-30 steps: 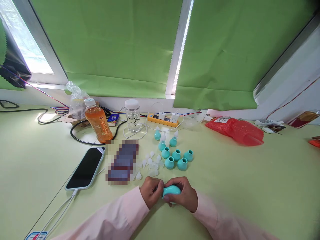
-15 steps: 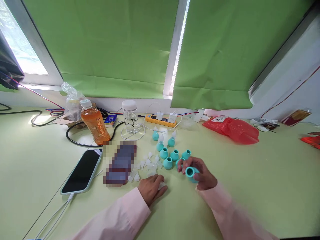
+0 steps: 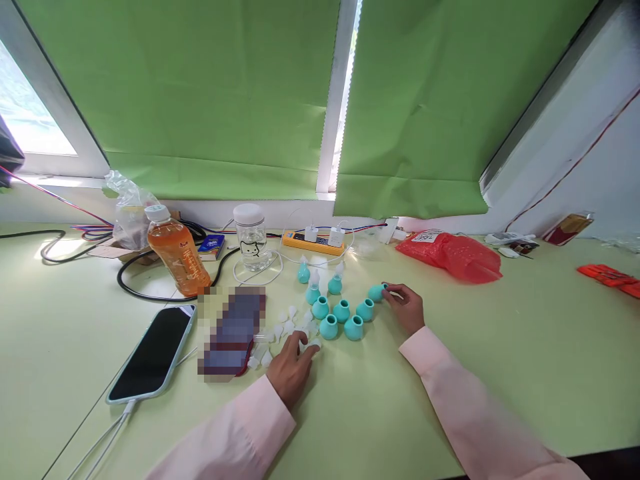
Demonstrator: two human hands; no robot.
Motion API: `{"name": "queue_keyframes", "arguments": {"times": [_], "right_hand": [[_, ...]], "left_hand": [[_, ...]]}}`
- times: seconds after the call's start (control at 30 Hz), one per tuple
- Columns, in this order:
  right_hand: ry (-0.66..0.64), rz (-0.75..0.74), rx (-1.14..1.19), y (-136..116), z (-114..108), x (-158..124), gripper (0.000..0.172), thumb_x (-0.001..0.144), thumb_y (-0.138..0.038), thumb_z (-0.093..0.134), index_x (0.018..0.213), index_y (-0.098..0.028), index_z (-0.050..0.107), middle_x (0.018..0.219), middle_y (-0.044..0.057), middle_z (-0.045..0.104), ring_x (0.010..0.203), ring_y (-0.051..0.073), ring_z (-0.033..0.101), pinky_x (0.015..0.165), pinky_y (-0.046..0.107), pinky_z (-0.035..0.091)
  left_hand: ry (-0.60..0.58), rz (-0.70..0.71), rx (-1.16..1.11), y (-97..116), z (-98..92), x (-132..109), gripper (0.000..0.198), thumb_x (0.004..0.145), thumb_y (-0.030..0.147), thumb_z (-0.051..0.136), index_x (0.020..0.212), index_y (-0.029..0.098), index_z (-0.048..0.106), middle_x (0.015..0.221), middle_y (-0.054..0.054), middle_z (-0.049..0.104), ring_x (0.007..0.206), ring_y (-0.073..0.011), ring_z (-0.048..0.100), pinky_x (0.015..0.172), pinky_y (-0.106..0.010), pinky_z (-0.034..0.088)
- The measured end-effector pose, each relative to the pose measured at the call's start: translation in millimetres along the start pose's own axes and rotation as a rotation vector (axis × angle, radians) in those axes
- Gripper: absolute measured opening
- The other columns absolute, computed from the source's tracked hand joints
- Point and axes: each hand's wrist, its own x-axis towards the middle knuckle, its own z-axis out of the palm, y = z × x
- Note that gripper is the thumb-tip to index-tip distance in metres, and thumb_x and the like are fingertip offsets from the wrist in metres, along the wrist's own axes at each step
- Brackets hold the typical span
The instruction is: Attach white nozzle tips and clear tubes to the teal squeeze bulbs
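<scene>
In the head view, my right hand (image 3: 406,308) pinches a teal rubber bulb (image 3: 377,293) by its open neck. That bulb is tilted, low over the table or touching it; I cannot tell which. Left of it stand several more teal bulbs (image 3: 341,311) with open mouths. Behind them, a few bulbs (image 3: 313,293) carry translucent white nozzles. My left hand (image 3: 289,371) lies at the edge of a loose pile of white nozzles (image 3: 289,327), its thumb and fingers curled around a small white nozzle (image 3: 313,343), partly hidden.
A charging phone (image 3: 151,355), a blurred dark object (image 3: 233,330) and an orange drink bottle (image 3: 179,255) are at left. Further back stand a clear jar (image 3: 251,240) and a yellow power strip (image 3: 313,244). A red plastic bag (image 3: 450,257) lies at back right.
My right hand has moved away from me, carrying the bulb to the right end of the group. My left hand has shifted slightly toward the nozzle pile. The view has turned a little right.
</scene>
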Motion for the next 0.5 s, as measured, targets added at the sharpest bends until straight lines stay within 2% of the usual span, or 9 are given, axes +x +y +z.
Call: {"name": "queue_keyframes", "arguments": {"times": [0.07,0.17,0.3,0.33,0.4,0.47,0.5], "right_hand": [[-0.043,-0.009,-0.027,1,2,-1,0.022,0.064,-0.034,0.059,0.073,-0.014,0.056,0.087,0.01,0.062,0.079,0.021,0.058,0.065,0.037,0.05],[-0.069,-0.049,-0.07,-7,5,0,0.025,0.062,-0.032,0.059,0.081,-0.016,0.057,0.099,0.009,0.058,0.092,0.024,0.053,0.073,0.041,0.046],[-0.091,-0.239,-0.237,-32,17,10,0.033,0.066,-0.029,0.056,0.098,-0.02,0.053,0.107,0.007,0.053,0.098,0.022,0.048,0.079,0.041,0.041],[-0.135,-0.3,-0.286,-40,22,13,0.037,0.068,-0.029,0.055,0.104,-0.021,0.049,0.107,0.007,0.052,0.097,0.022,0.048,0.079,0.04,0.041],[-0.302,-0.406,-0.37,-54,33,22,0.045,0.071,-0.03,0.052,0.114,-0.024,0.042,0.111,0.006,0.05,0.099,0.021,0.047,0.08,0.038,0.04],[-0.501,-0.472,-0.481,-64,44,27,0.045,0.073,-0.032,0.049,0.117,-0.028,0.039,0.112,0.004,0.05,0.101,0.022,0.045,0.082,0.038,0.038],[-0.561,-0.479,-0.542,-65,50,29,0.042,0.074,-0.034,0.048,0.115,-0.03,0.042,0.11,0.004,0.051,0.1,0.023,0.045,0.081,0.039,0.038]], "left_hand": [[-0.021,-0.008,0.0,0,-0.9,-1,0.029,0.068,0.005,0.035,0.09,0.018,0.049,0.087,-0.007,0.04,0.06,-0.0125,0.044,0.043,-0.021,0.039],[-0.049,0.007,-0.028,1,-4.4,-1,0.027,0.069,0.01,0.038,0.093,0.016,0.048,0.09,-0.009,0.039,0.061,-0.0134,0.045,0.044,-0.023,0.041],[-0.052,0.018,-0.048,1,-9.6,-1,0.026,0.07,0.013,0.038,0.093,0.016,0.047,0.091,-0.009,0.039,0.063,-0.0138,0.045,0.046,-0.024,0.042],[-0.047,0.017,-0.052,2,-10.5,-1,0.026,0.07,0.013,0.039,0.093,0.016,0.047,0.091,-0.009,0.039,0.063,-0.014,0.045,0.046,-0.024,0.042],[-0.035,0.022,-0.055,2,-12.0,-1,0.026,0.069,0.013,0.039,0.093,0.017,0.048,0.091,-0.009,0.04,0.065,-0.0146,0.046,0.047,-0.025,0.042],[-0.028,0.025,-0.054,3,-13.0,0,0.026,0.069,0.014,0.039,0.093,0.016,0.048,0.091,-0.009,0.04,0.065,-0.0153,0.046,0.047,-0.025,0.042],[-0.025,0.025,-0.052,4,-13.3,0,0.026,0.069,0.014,0.038,0.093,0.016,0.048,0.09,-0.009,0.039,0.066,-0.0156,0.047,0.047,-0.026,0.042]]}}
